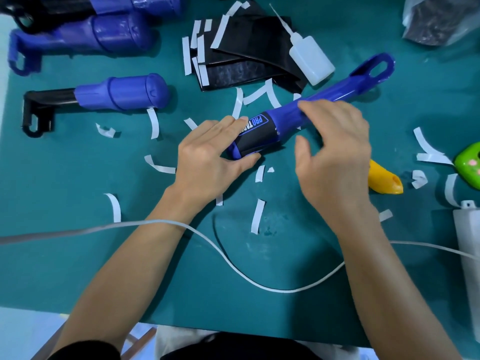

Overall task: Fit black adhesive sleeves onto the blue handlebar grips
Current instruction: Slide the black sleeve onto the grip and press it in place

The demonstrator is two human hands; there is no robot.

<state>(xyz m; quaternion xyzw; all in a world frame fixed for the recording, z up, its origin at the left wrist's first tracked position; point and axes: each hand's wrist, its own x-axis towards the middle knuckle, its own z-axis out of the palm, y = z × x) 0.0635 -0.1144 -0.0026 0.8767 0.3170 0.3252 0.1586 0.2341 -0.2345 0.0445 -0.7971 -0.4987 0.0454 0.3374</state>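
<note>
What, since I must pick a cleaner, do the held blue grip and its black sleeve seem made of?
The blue grip looks like moulded plastic, perhaps firm rubber: glossy highlights along its shaft, a formed loop end. The black sleeve round its thick end looks like thin matte sheet, maybe vinyl, bearing printed lettering and curving tight to the body.

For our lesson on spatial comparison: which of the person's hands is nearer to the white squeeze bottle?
Right. The right hand rests on the blue handlebar grip just below the white squeeze bottle; the left hand holds its sleeved end, farther down-left.
</note>
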